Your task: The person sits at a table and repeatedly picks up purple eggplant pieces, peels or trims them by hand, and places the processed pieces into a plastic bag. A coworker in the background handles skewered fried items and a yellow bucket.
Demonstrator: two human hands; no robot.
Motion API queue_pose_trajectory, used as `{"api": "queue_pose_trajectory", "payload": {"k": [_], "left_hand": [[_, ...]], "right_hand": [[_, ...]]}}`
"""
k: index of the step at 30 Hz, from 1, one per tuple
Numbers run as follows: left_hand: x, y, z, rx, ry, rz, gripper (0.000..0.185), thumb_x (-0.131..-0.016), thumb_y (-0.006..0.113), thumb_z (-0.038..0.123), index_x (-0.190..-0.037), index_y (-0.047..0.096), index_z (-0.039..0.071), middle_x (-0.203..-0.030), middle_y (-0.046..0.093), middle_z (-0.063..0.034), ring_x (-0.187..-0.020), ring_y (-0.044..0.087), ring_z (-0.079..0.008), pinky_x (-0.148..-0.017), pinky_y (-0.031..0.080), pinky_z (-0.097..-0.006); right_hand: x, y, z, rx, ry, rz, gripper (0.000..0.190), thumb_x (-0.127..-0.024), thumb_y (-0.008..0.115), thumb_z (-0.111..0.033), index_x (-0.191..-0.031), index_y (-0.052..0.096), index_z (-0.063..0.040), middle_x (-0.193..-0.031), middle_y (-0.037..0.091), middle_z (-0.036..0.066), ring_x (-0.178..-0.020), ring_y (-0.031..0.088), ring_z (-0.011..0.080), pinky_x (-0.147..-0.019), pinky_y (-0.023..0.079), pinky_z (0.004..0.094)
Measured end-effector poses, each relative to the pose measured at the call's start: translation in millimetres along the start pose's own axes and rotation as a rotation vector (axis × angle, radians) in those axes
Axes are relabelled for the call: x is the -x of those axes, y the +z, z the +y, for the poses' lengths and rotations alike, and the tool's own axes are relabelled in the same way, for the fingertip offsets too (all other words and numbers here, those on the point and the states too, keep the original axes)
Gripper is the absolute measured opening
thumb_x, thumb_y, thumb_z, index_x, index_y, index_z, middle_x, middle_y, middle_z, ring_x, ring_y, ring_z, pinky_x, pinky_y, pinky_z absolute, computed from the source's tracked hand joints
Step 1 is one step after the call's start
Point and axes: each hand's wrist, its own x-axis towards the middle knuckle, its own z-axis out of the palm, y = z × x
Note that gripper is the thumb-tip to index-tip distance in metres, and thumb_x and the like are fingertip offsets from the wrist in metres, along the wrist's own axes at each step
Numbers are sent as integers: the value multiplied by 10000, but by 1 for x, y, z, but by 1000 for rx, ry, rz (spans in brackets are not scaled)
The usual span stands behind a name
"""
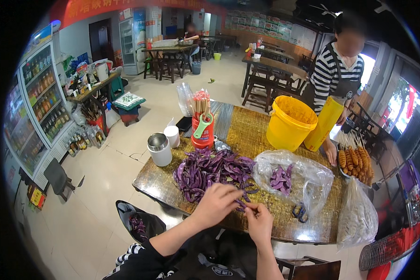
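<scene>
A purple bean pod (240,203) is stretched between my two hands, over the near edge of the table. The thumb and fingertips of my right hand (259,221) pinch one end. My left hand (217,204), slightly blurred, curls over the other end, and its thumb is hidden. Just beyond my left hand lies a heap of purple bean pods (210,169). To the right, a clear plastic bag (309,178) lies spread with some purple pods (281,180) in its opening. Dark-handled scissors (300,213) rest on the table right of my right hand.
Behind the heap stand a white vessel (160,150), a paper cup (172,136) and a red skewer holder (202,131). A yellow bucket (290,124) and skewered food (356,162) are right, where a person (336,75) stands. A lined bin (120,210) sits below the table's left corner.
</scene>
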Motion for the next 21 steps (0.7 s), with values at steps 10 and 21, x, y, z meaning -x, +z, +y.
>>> {"api": "queue_pose_trajectory", "payload": {"k": [10, 21], "left_hand": [[9, 2, 24, 98, -35, -49, 226, -832, 706, 31, -1058, 689, 22, -951, 646, -92, -862, 674, -277, -717, 558, -363], [4, 11, 25, 43, 63, 41, 269, -839, 661, 59, -1103, 690, 12, -867, 575, -66, -784, 648, -236, -657, 536, -337]], "right_hand": [[4, -11, -31, 152, -392, -13, 104, -878, 737, 0, -954, 670, 25, -931, 680, 149, -808, 676, 280, -724, 543, 352], [1, -8, -11, -216, -97, -17, 61, -907, 706, 12, -945, 659, 18, -884, 643, 68, -766, 591, 145, -694, 469, 278]]}}
